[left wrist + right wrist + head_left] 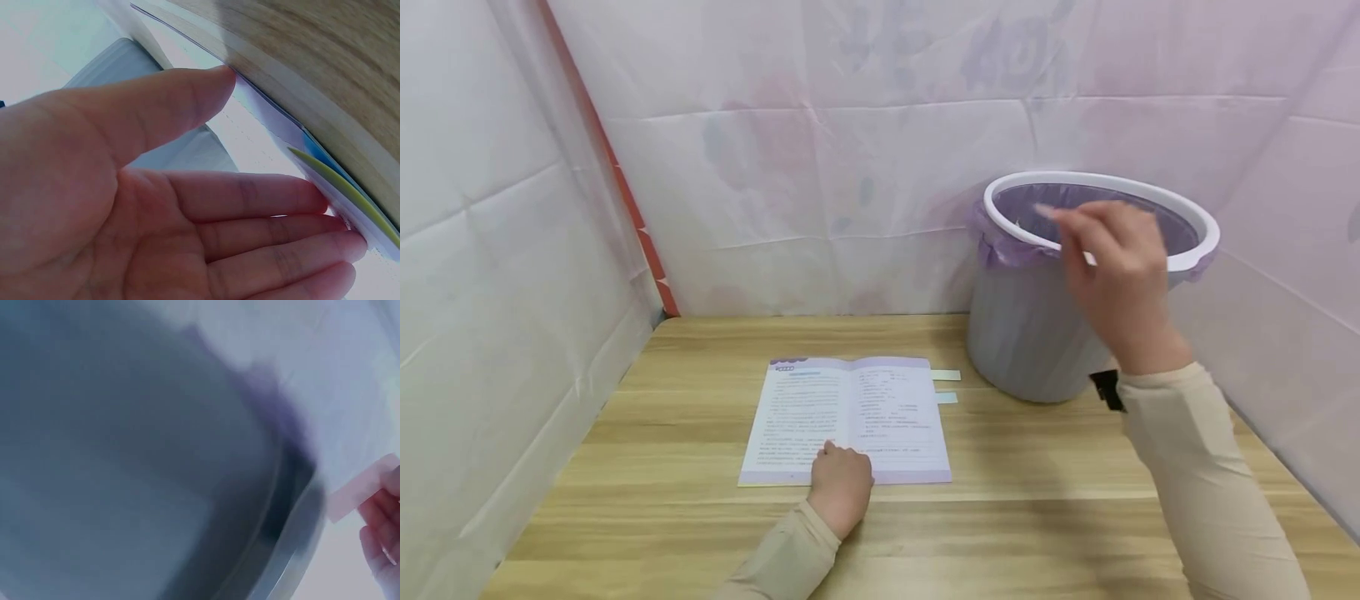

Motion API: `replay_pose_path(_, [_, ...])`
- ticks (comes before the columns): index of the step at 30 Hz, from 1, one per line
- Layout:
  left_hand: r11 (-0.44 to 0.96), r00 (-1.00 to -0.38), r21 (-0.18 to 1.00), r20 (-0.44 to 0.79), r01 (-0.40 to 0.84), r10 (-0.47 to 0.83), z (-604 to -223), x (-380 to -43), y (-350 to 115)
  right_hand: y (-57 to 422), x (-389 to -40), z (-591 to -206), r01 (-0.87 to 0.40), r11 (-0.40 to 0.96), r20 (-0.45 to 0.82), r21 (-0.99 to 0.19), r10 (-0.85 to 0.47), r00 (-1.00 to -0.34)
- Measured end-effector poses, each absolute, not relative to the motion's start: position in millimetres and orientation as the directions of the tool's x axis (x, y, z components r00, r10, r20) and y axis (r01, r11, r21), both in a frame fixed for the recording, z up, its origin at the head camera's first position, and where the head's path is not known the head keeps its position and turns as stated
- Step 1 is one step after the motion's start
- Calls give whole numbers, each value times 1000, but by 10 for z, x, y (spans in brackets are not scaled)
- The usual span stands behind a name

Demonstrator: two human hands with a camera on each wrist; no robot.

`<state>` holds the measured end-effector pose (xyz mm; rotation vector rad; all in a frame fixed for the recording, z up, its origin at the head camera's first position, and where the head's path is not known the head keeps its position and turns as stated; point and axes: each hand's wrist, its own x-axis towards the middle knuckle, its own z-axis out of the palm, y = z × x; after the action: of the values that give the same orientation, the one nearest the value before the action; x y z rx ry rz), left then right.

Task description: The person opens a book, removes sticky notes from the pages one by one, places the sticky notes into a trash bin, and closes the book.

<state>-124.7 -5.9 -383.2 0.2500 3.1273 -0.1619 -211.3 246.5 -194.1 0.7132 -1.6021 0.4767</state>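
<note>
An open book (891, 425) lies flat on the wooden table, printed pages up. My left hand (841, 483) rests on its lower edge near the middle; in the left wrist view the fingers are nearly straight against the pages. Up at the right, my right hand (1116, 271) is raised over the near rim of a grey trash bin (1026, 325). It pinches a small pale pink sticky tab (353, 495) between thumb and fingers. Two more tabs, a pale green one (947, 375) and a light blue one (947, 398), stick out from the book's right side.
A purple bag (1000, 250) lines the bin under its white rim ring (1206, 237). The bin stands at the back right of the table (685, 417). White printed sheeting (880, 167) hangs behind and at both sides.
</note>
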Motion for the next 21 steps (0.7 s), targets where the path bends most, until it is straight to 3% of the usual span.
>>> replay_pose_path(7, [983, -987, -80, -13, 163, 162, -3831, -1241, -64, 2762, -2216, -1836, -511, 860, 956, 6, -155, -249])
replay_pose_path(12, [981, -985, -86, 4, 172, 173, -3841, -1238, -70, 2842, -2236, -1857, -460, 887, 924, -32, -150, -352])
replay_pose_path(21, [983, -987, -95, 19, 159, 161, -3845, -1252, -63, 2855, -2208, -1817, -428, 901, 883, -74, -140, -448])
